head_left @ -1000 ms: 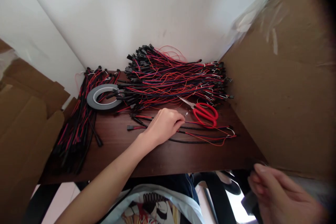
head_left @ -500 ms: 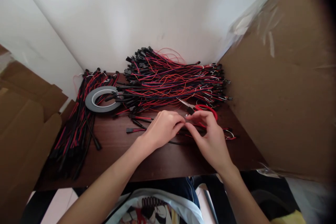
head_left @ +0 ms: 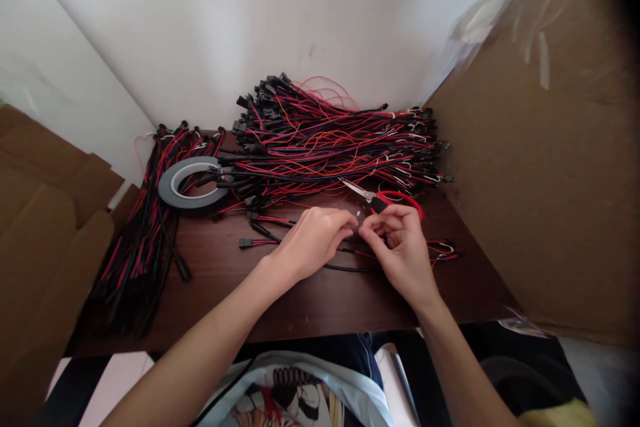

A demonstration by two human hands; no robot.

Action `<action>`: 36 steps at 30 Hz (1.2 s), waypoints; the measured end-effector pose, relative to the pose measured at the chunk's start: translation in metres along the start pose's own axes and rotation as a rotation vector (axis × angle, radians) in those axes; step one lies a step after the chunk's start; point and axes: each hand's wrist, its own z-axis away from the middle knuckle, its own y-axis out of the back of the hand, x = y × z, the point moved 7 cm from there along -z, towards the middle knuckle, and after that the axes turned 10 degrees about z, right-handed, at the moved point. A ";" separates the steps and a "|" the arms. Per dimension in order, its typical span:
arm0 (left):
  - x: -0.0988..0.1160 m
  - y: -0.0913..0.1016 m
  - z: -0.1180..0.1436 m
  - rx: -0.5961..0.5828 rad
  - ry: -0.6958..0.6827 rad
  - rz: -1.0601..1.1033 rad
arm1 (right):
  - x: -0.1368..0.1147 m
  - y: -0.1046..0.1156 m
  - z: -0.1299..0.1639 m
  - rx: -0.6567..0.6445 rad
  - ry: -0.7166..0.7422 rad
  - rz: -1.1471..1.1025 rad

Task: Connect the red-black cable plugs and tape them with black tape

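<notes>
Near bench centre: your two hands meet, fingertip to fingertip, over a few loose cables.
Left hand (head_left: 313, 240): one; its grip is pressed together, thumb and forefinger pinching the loose cables (head_left: 350, 255) at their middle.
Right hand (head_left: 400, 247): one; fingers curled, its grip pinched on the same cables just beside your left fingertips.
Loose cables: a small group of black and red leads lying across the bench (head_left: 310, 307) in front of you, running left to small black plugs and right to red and white ends; the exact number cannot be told.
Scissors (head_left: 387, 200): one pair, red handles, blades pointing left, lying just behind your right hand and partly hidden by it.
Tape roll (head_left: 193, 181): one grey ring, flat on the bench at left, with cable ends lying across it.
Large cable pile (head_left: 330, 143): one heap of red, black and blue leads against the white wall (head_left: 250, 27).
Side cable bundle (head_left: 145, 233): one, laid lengthwise along the left bench edge.
Cardboard (head_left: 540, 147): one sheet standing at right; more folded pieces at left.
</notes>
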 end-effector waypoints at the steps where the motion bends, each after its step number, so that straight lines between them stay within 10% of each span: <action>1: 0.000 -0.001 0.000 -0.006 -0.012 -0.005 | 0.000 0.000 0.000 0.002 -0.002 -0.004; 36: 0.005 0.003 0.000 0.019 -0.116 -0.025 | -0.009 0.006 -0.005 -0.026 0.045 0.036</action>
